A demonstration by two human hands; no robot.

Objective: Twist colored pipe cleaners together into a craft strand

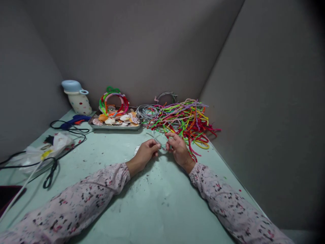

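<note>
Both hands were closed on a thin grey wire (157, 138), the left hand (146, 153) pinching it while the right hand (179, 147) gripped it beside the pile of coloured pipe cleaners (186, 118); bending it cleanly probably called for a steady pinch.

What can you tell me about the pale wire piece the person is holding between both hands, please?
The wire piece is thin and pale grey, looking like a fuzzy craft stem or bare wire; its detail is too fine to tell. It is bent into a loop that rises above the fingers. The left hand pinches one end and the right hand pinches the other, just above the green table. It sits right in front of the pile of coloured stems.
</note>
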